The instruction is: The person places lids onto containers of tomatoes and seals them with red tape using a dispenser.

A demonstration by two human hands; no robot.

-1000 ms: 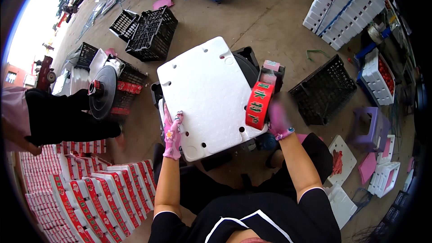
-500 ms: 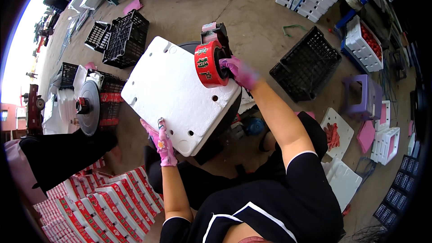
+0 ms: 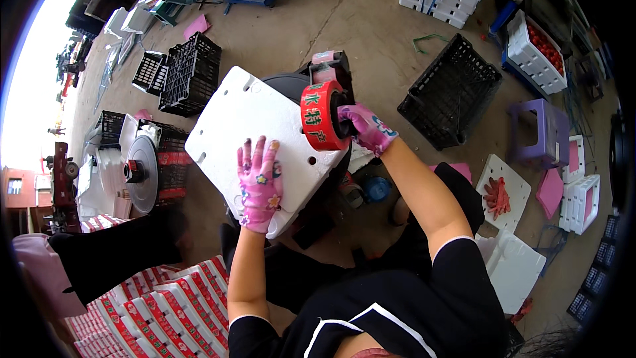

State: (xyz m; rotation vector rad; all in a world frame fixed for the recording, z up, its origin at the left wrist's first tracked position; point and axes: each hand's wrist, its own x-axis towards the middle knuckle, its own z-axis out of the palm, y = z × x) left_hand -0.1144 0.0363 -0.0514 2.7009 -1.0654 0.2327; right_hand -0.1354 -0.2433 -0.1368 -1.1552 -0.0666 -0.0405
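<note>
A white foam box lid [image 3: 232, 116] with round holes lies tilted in front of me, on top of something dark and round. My left hand [image 3: 260, 189], in a pink flowered glove, rests flat on its near left part, fingers spread. At the lid's right edge my right hand [image 3: 372, 131], gloved alike, is closed at the side of a tape dispenser [image 3: 339, 93]. A wide roll of red printed tape [image 3: 319, 118] sits on that dispenser, touching or just above the lid. The fingertips of my right hand are partly hidden behind the roll.
Black crates stand at the left [image 3: 190, 73] and right [image 3: 452, 93]. Red-and-white boxes [image 3: 165, 311] are stacked near left. A purple stool [image 3: 540, 134], a white lid with red gloves [image 3: 497, 197], and a tomato-filled white box [image 3: 538, 53] are at right. Someone's dark sleeve [image 3: 119, 252] shows at left.
My left hand has moved from the lid's near left edge onto its top and spread out. My right hand stays at the tape dispenser. The whole view has shifted slightly.
</note>
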